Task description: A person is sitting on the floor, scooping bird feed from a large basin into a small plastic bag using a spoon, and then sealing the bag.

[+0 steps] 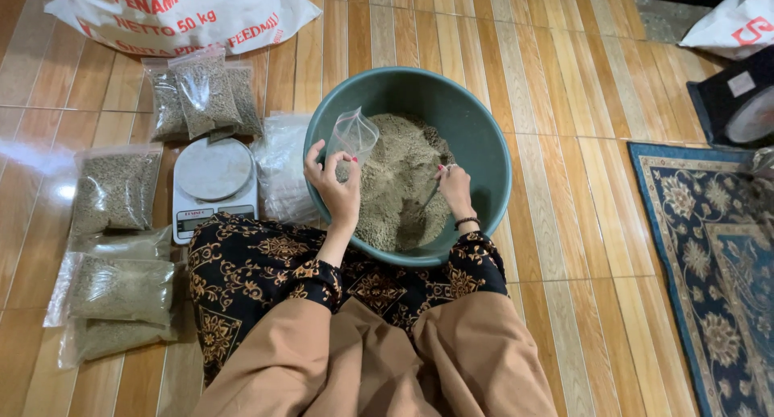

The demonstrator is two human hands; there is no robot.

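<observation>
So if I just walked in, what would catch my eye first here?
Most likely the big green basin in the middle of the floor, heaped with grey-brown pellets. The left hand holds a small clear bag open over it, while the right hand dips a scoop into the heap. To the left, filled bags lie around a white kitchen scale.

One basin (484, 135), one scale (214, 183), seven filled bags (114, 191), two hands (334, 187).

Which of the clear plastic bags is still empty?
The small clear bag that the left hand holds open over the green basin. The bags on the floor by the scale are all filled with grainy feed.
</observation>
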